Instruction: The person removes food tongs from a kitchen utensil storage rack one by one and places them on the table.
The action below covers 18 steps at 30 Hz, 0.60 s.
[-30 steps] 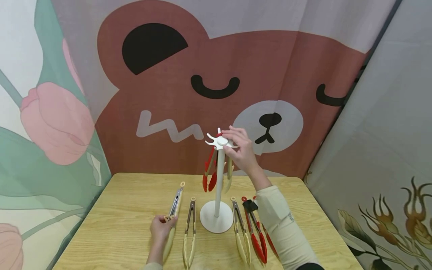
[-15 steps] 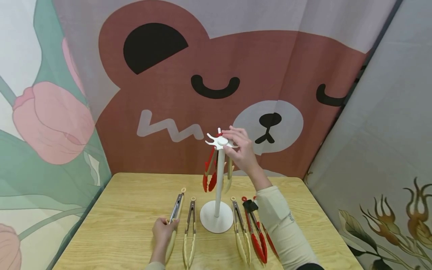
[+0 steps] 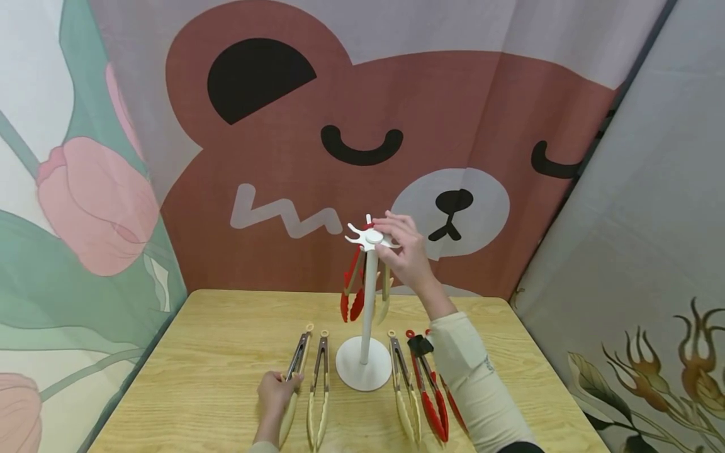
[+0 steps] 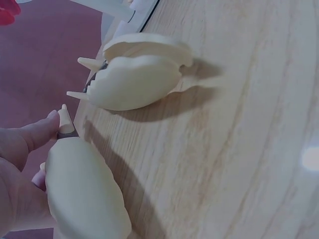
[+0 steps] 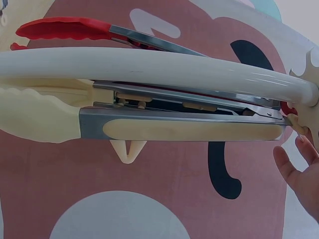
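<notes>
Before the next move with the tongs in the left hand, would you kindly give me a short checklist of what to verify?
1. Held cream tongs gripped by the left hand: ok.
2. Held tongs apart from the neighbouring cream tongs: ok, a gap shows in the left wrist view.
3. White stand upright on the table: ok, its round base sits flat.
4. Hook without tongs on the stand's left side: ok, a left-pointing hook looks bare.
5. Right hand clear of the stand's top: not ok, it covers the right side.
6. Hanging cream tongs fully seated on their hook: cannot tell.
</notes>
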{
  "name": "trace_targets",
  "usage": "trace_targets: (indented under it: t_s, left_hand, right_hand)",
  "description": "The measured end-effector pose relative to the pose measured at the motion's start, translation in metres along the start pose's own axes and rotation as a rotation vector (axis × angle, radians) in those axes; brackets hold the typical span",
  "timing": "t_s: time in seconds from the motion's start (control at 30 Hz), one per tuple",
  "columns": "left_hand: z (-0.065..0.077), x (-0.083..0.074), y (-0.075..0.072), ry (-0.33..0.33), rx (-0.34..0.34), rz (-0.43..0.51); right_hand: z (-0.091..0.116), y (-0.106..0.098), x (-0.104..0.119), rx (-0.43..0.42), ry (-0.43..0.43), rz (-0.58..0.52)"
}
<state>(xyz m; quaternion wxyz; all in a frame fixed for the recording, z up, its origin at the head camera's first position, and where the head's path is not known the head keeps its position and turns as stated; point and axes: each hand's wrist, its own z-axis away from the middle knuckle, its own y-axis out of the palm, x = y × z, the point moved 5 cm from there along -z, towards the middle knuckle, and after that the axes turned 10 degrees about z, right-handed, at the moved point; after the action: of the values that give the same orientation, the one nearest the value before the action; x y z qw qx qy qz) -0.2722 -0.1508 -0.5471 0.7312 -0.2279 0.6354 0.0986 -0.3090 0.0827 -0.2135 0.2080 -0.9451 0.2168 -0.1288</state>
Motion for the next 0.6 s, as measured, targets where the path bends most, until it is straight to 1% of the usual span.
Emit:
trace_targets:
  t_s: [0.13, 0.23, 0.3, 0.47, 0.6]
  left_hand:
    - [-0.001, 0.001, 0.001, 0.011, -0.007, -0.016]
    - [-0.002, 0.001, 0.001, 0.03, -0.01, -0.036]
    - [-0.002, 0.002, 0.002, 0.035, -0.011, -0.049]
    - [-0.002, 0.001, 0.003, 0.038, -0.007, -0.073]
    - [-0.003, 0.001, 0.004, 0.035, -0.003, -0.077]
  right_hand:
    - [-0.006, -0.007, 0.02, -0.001, 0.011, -0.008]
    - [-0.007, -0.009, 0.025, 0.0, 0.013, -0.006]
    - [-0.006, -0.006, 0.018, -0.001, 0.008, -0.007]
    - [0.001, 0.005, -0.009, -0.002, -0.009, -0.005]
    - [0.002, 0.007, -0.016, 0.008, 0.0, 0.012]
